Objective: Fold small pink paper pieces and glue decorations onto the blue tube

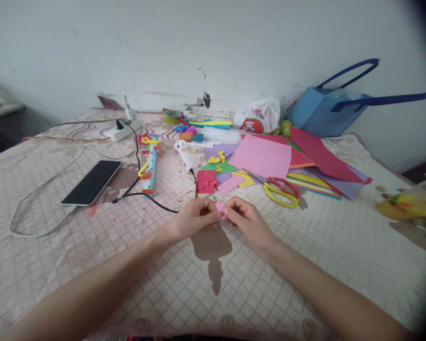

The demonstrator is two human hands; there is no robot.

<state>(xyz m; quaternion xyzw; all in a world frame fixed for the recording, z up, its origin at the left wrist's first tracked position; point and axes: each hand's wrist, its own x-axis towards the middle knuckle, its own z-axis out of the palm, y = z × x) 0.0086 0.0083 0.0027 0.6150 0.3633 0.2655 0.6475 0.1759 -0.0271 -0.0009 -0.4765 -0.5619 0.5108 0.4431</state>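
Note:
A small pink piece [220, 210] is pinched between my left hand [198, 217] and my right hand [245, 218], whose fingertips almost meet over the middle of the table. Just beyond them lie a red square [206, 182] with small bits on it and a pink strip [230, 184]. Scissors with red and yellow handles [281, 192] rest to the right of my hands. A white glue gun [185, 155] lies behind them, its black cord running left. Further left is a light blue strip [151, 166] with flowers and colourful pieces attached.
A phone [92, 183] on a white cable lies left, near a power strip [125, 130]. Coloured sheets [261, 156] spread at the back right, before a blue bag [326, 111] and a white plastic bag [258, 116]. A yellowish bag [408, 204] sits far right.

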